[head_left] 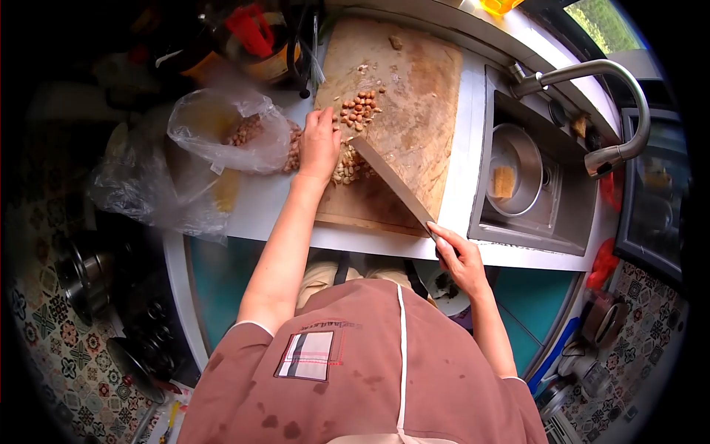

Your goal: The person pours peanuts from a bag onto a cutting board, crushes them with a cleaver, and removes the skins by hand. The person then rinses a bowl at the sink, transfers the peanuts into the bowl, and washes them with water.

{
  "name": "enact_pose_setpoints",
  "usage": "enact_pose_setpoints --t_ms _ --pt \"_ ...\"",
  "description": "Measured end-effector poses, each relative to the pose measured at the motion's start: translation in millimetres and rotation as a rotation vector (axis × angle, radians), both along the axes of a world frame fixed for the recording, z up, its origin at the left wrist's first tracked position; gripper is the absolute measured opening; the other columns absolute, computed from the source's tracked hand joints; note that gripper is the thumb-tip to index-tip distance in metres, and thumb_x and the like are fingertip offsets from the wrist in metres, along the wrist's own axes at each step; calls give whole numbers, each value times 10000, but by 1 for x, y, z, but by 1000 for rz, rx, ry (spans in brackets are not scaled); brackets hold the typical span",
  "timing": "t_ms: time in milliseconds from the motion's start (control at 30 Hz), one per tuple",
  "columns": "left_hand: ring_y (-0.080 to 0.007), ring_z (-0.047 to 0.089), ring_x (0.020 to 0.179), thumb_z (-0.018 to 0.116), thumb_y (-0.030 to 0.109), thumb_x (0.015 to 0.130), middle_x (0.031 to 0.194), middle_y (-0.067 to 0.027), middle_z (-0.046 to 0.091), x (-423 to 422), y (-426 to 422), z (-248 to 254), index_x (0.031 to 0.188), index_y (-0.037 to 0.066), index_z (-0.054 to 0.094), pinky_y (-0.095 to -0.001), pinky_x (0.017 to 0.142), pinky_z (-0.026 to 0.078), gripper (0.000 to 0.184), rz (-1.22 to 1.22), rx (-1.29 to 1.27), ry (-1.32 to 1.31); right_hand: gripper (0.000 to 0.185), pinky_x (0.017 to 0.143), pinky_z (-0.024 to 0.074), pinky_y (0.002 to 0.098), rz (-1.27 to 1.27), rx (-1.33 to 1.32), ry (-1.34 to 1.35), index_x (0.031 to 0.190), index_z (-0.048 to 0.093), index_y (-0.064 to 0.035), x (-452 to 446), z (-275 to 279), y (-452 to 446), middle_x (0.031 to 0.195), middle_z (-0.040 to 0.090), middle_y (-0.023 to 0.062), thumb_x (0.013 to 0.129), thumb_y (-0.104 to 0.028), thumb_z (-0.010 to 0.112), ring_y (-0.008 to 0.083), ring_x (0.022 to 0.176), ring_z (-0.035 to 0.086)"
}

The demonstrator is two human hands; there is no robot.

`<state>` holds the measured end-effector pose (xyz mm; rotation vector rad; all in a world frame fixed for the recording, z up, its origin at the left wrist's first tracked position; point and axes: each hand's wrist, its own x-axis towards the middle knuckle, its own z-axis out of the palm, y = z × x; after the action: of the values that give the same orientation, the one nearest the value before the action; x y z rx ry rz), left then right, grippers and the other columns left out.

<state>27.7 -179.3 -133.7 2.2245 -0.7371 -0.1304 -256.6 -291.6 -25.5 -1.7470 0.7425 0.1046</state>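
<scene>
My right hand [459, 259] grips the handle of a long, wide-bladed kitchen knife [396, 182]. The blade slants up and left across a wooden cutting board [421, 89], its tip near the nuts. At the board's left edge is my left hand [319, 144], its fingers bent together beside the nuts; what they hold, if anything, is hidden. Whole reddish-brown peanuts [360, 109] lie in a loose pile just beyond the knife tip. Under and beside the blade is a heap of pale chopped peanuts [345, 169].
Left of the board, an opened clear plastic bag [229, 140] holds more peanuts. On the right, a sink [551, 214] contains a metal bowl [518, 166] with a yellow sponge [504, 182]. A curved faucet [640, 111] reaches over it. Small scraps lie on the board's far part.
</scene>
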Motion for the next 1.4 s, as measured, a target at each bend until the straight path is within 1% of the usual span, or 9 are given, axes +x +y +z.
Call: enact_pose_setpoints --t_ms 167,333,467,600,833,933,1067,1300,1400 --pt "-303 560 936 625 22 712 1072 -147 530 14 -25 12 1164 40 535 -367 822 453 461 -210 106 -28 288 473 338 188 -239 65 -52 1195 562 -64 -29 3 0 610 466 -36 927 -126 480 39 499 400" --pt "-340 546 939 548 -56 703 1028 -161 517 5 -51 10 1143 59 540 -394 823 453 455 -304 83 -12 284 486 362 199 -356 27 -47 1184 570 -62 -49 -2 -5 649 509 -23 920 -138 499 45 508 414" --pt "-349 555 895 514 -85 706 976 -170 525 -20 -64 10 1128 42 535 -402 801 459 441 -316 -4 -64 286 578 416 228 -320 -337 -39 1146 602 -84 -59 -18 -5 714 546 28 866 -139 581 102 580 461" --pt "-332 549 940 578 -51 710 1040 -148 523 -42 -73 3 1134 40 529 -379 805 464 437 -378 4 -13 309 572 410 247 -281 -532 -60 1139 609 -108 -57 -18 -4 681 505 59 832 -140 620 135 577 457" --pt "-318 551 929 614 -44 697 1036 -143 524 -72 -68 9 1095 41 537 -380 802 459 414 -429 -171 -138 325 566 415 255 -297 -562 -35 1127 615 -109 -61 -25 -8 688 510 56 804 -131 646 145 576 474" --pt "-304 561 904 633 -12 702 984 -128 547 -79 -51 24 1040 51 557 -373 781 463 352 -322 -114 -186 342 569 421 258 -295 -579 4 1124 618 -119 -62 -25 -9 695 514 56 785 -125 663 151 581 487" --pt "-286 579 847 640 50 741 855 -89 584 -77 -40 6 910 70 591 -350 724 475 178 -456 25 -110 376 583 431 261 -301 -601 -6 1128 618 -136 -60 -28 -9 710 514 55 759 -114 685 157 594 500" --pt "-273 578 891 632 51 754 934 -87 608 -60 -80 5 930 39 607 -350 783 476 178 -329 -259 -301 402 603 439 262 -331 -631 2 1150 606 -147 -48 -27 -6 747 504 49 757 -114 686 159 629 508" --pt "-285 563 933 613 34 759 997 -109 595 -52 -78 -4 935 39 619 -351 802 474 176 -426 -217 -263 392 633 416 228 -311 -639 -30 1168 593 -108 -47 -32 -8 773 499 39 783 -70 659 135 667 480"
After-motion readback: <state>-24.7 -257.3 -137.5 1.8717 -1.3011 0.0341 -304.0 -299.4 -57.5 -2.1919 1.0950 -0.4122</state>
